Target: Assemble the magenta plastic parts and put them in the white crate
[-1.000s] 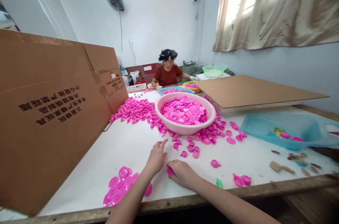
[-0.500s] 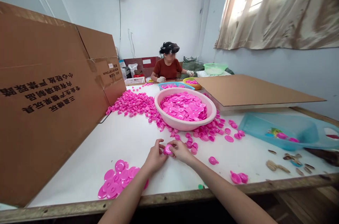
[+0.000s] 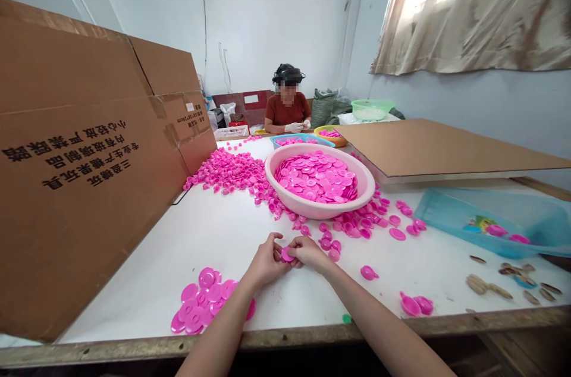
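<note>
My left hand (image 3: 266, 261) and my right hand (image 3: 309, 251) meet above the white table (image 3: 214, 246), fingers pinched together on one small pink plastic piece (image 3: 286, 255). A flat pile of pink discs (image 3: 205, 302) lies just left of my left wrist near the front edge. Straight ahead stands a pale pink basin (image 3: 321, 206) filled with pink discs, with loose pink pieces (image 3: 357, 225) scattered round its base. Two more pink pieces (image 3: 417, 304) and a single one (image 3: 368, 273) lie to the right of my right arm.
A big open cardboard box (image 3: 89, 169) stands along the left side. A cardboard sheet (image 3: 437, 148) and a blue tray (image 3: 491, 219) lie at the right, with seed shells (image 3: 504, 282) near the edge. Another person (image 3: 288, 106) sits at the far end.
My right hand lifted a pink piece from the table and both hands came together on it, a little farther from the front edge. The view shifted slightly.
</note>
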The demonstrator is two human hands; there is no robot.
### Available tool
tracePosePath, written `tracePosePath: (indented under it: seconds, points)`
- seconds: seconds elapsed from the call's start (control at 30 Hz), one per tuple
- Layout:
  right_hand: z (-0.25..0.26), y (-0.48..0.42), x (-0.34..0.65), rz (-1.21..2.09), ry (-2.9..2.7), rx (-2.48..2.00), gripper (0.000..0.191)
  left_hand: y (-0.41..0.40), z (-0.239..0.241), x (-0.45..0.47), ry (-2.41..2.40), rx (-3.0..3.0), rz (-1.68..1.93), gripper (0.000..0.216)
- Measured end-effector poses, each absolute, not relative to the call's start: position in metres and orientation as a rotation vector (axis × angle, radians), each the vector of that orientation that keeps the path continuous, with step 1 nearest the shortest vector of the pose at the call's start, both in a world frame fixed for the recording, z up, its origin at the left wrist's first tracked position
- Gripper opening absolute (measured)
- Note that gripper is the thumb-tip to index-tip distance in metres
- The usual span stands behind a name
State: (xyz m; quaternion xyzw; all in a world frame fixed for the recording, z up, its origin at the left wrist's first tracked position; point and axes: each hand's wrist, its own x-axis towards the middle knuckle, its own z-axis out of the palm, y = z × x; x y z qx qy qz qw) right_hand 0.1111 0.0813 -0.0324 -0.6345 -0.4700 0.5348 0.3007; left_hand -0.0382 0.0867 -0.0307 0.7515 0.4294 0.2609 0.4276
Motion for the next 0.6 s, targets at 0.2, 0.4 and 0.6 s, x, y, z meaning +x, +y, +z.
tracePosePath:
  seconds: [0.2, 0.4, 0.6]
  points:
    - [-0.0329, 0.0801, 0.1032, 1.343, -1.354, -1.666, 0.009, 0.0907, -0.0288, -0.0438, 1.067, 1.810, 0.603, 0.069]
    - [-0.0317, 0.0797, 0.1041, 1.457, -1.266, -1.626, 0.008, 0.0913, -0.0307, -0.0429, 1.048, 1.797, 0.613, 0.068]
    - [-0.0343, 0.0781, 0.1088, 1.455, -1.282, -1.587, 0.010, 0.0902, -0.0296, -0.0462, 1.023, 1.809, 0.600, 0.069]
